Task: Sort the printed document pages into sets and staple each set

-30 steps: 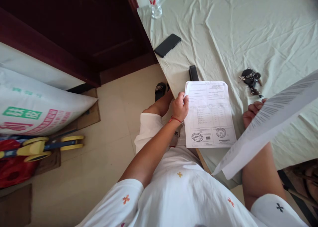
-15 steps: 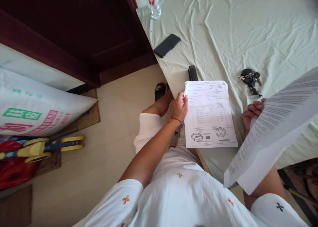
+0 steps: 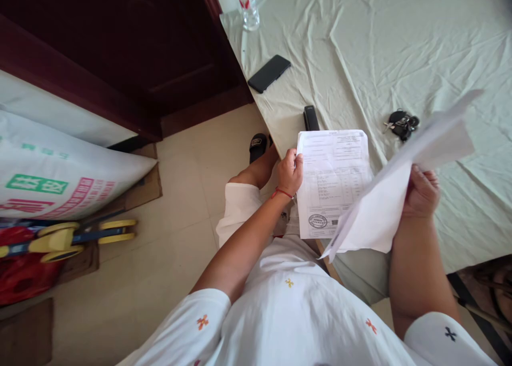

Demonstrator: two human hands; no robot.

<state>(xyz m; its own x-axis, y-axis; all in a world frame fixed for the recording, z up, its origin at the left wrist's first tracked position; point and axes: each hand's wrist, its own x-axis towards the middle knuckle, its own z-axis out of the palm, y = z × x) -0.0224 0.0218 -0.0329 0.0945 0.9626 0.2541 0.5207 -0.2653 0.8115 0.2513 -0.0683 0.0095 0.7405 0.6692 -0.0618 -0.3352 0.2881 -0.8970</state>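
Observation:
My left hand pinches the left edge of a stack of printed papers lying on the cloth-covered table; the top sheet carries round stamps near its lower edge. My right hand grips a loose white sheet held in the air, tilted edge-up, its blank side toward me. That sheet covers the lower right corner of the stack.
A bunch of keys lies right of the stack, a black stapler just beyond it, a black phone and a plastic bottle farther off. On the floor to the left are a printed sack and a yellow toy.
My right hand has turned the loose sheet over and swung it left, from beside the stack to over the stack's lower right corner. The left hand has stayed put.

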